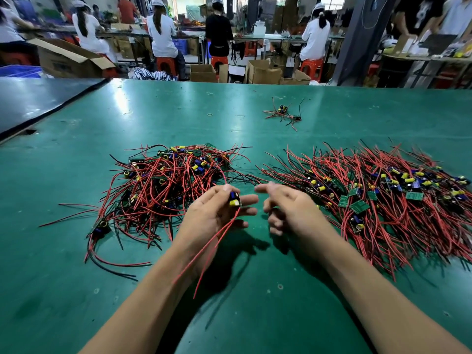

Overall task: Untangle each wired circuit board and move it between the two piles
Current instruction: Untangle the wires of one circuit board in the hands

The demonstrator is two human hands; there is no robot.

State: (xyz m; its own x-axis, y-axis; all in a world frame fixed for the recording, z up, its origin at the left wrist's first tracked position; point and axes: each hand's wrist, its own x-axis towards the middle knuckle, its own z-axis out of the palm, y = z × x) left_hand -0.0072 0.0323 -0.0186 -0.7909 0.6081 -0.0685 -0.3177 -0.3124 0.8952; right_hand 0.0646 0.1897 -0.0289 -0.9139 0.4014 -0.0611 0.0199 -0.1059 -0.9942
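Left hand [217, 213] pinching one small circuit board [235, 199], blue and yellow cylindrical parts, thin red wires [204, 254] dangling, right hand [288, 208] loosely spread, empty, just right of board, two wiry piles flanking board, tangled pile [166, 180] left, combed pile [370, 198] right, glossy green mat [255, 315]

One small board [235, 199] w/ blue & yellow parts sits in the left hand [212, 213], its red wires [207, 251] trailing down past the wrist. The left pile [163, 180] is a tangled heap of boards & red/black wires. The right pile [378, 198] lies flatter, wires fanned out.
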